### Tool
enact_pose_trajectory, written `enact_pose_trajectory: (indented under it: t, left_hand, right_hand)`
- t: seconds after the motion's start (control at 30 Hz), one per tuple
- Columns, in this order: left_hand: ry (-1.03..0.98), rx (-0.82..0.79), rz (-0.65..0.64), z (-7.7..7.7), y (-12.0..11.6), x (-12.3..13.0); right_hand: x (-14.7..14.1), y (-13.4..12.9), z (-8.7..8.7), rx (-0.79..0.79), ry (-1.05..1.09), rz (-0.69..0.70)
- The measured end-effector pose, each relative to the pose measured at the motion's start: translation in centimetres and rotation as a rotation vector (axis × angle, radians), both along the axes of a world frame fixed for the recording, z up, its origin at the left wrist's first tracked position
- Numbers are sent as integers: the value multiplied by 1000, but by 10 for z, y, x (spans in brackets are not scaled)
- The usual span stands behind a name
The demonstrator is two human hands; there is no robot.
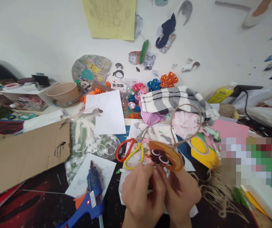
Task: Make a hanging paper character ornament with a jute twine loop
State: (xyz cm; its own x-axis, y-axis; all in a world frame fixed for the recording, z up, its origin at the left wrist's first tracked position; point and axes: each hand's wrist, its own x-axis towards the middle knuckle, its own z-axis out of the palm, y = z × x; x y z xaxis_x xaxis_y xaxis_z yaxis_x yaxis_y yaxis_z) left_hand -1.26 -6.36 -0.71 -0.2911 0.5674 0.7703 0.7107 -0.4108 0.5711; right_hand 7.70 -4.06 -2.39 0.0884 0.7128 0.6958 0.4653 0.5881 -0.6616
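Note:
An orange-brown cutout [177, 160] with big white-ringed eyes is pinched between my two hands near the lower centre, and a loop of twine [172, 122] rises from its top. My left hand [142, 190] has its fingers closed at the cutout's lower left edge. Closed against its lower side is my right hand [182, 190]. The fingertips meet, and whatever lies between them is too small to make out. Scissors [128, 152] with red and yellow handles lie just behind my left hand. A blue glue gun [90, 196], its red light on, rests to the left.
Cardboard [27, 155] lies at the left beside a clear plastic bag [86, 139]. Yellow tape [199, 145] and loose twine [219, 190] are at the right. Checkered cloth [171, 98], pipe-cleaner flowers [168, 79] and a round bowl [63, 93] stand along the wall.

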Motion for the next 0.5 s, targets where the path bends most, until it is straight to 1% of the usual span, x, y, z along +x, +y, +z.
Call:
enact_pose_trajectory:
  t: [0.13, 0.3, 0.4, 0.5]
  left_hand:
    - [14, 2, -2, -1, 1, 1]
    - [21, -19, 5, 1, 3, 0]
    - [-1, -45, -18, 2, 5, 0]
    - [-49, -47, -36, 0, 6, 0]
  right_hand:
    - [1, 0, -5, 10, 20, 13]
    - [3, 2, -13, 7, 48, -1]
    - [3, 4, -13, 2, 56, 47]
    - [1, 6, -10, -25, 76, 105]
